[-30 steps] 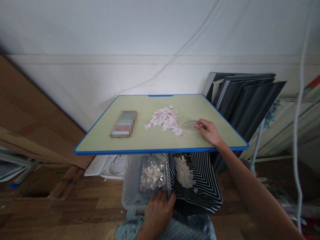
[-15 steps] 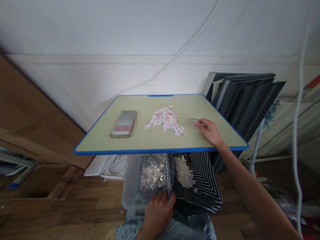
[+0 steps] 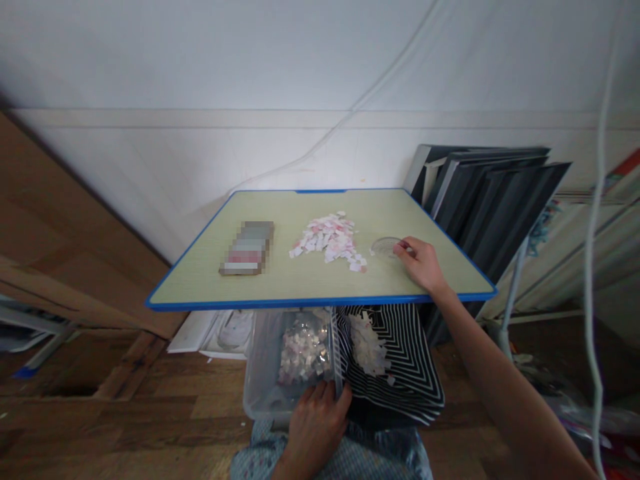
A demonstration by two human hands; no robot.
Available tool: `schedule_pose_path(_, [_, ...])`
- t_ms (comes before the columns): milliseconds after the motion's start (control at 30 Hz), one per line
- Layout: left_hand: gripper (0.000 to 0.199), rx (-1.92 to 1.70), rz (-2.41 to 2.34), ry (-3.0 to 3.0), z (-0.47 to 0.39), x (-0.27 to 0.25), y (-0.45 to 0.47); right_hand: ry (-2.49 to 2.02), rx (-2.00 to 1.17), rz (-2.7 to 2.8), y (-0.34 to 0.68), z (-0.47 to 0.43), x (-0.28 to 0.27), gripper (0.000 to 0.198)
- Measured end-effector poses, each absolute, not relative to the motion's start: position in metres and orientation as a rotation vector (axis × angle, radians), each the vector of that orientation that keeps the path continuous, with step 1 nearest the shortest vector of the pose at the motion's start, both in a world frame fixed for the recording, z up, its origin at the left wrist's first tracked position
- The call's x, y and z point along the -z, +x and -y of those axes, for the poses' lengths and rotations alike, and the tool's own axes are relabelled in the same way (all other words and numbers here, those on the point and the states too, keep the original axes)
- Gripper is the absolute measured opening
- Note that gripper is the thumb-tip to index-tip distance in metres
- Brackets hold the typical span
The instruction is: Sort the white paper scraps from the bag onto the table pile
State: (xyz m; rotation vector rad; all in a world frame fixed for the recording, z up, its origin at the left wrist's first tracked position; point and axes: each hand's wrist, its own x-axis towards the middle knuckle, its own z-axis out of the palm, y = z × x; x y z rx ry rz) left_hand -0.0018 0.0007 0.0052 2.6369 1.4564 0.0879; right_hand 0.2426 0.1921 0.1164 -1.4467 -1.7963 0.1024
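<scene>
My right hand [image 3: 419, 261] is closed on the near rim of a clear round plastic lid or shallow dish [image 3: 383, 247]; which of the two I cannot tell. It rests on or just above the table [image 3: 270, 290]. To its left lies a loose pile of small white and pink paper pieces [image 3: 327, 239]. Below the table, my left hand [image 3: 319, 415] grips the edge of a clear plastic bin [image 3: 263, 393], its fingers curled over the rim. Inside the bin is a heap of shiny small pieces [image 3: 304, 353]. Beside it, a black-and-white striped cloth [image 3: 417, 373] holds pale scraps [image 3: 369, 347].
A pixelated flat block [image 3: 247, 248] lies on the table's left side. Dark panels [image 3: 493, 207] lean against the wall at right. A white cable [image 3: 595, 267] hangs at far right, and a brown cardboard surface [image 3: 65, 220] stands at left. White boxes [image 3: 225, 333] sit on the floor.
My right hand and the clear round piece have shifted slightly right, away from the paper pile. A small pale scrap now shows at its left edge. My left hand stays put.
</scene>
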Motion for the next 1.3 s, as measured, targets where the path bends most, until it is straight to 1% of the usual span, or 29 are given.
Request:
schedule_pose_path(233, [0.044, -0.071, -1.457, 2.627, -0.002, -0.006, -0.001, -1.438, -0.194, 1.706, 0.243, -0.189, -0.118, 0.022])
schedule_pose_path(433, [0.046, -0.009, -1.444, 2.594, -0.003, -0.007, -0.001, -1.449, -0.151, 1.695, 0.244, -0.190, -0.117, 0.023])
schedule_pose_path(667, [0.044, -0.030, -1.449, 2.609, -0.002, -0.007, -0.002, -1.465, -0.140, 1.768, 0.245, -0.194, -0.114, 0.023])
schedule_pose_path(933, [0.042, -0.009, -1.453, 2.613, -0.003, -0.010, -0.001, -1.539, -0.061, 1.641, 0.248, -0.194, -0.113, 0.020])
schedule_pose_path(1133, [0.042, -0.017, -1.450, 2.630, -0.003, -0.010, 0.000, -1.534, -0.222, 1.606, 0.248, -0.182, -0.118, 0.022])
schedule_pose_path(1300, [0.043, -0.016, -1.452, 2.627, -0.002, -0.011, 0.000, -1.442, -0.372, 1.718, 0.246, -0.179, -0.121, 0.025])
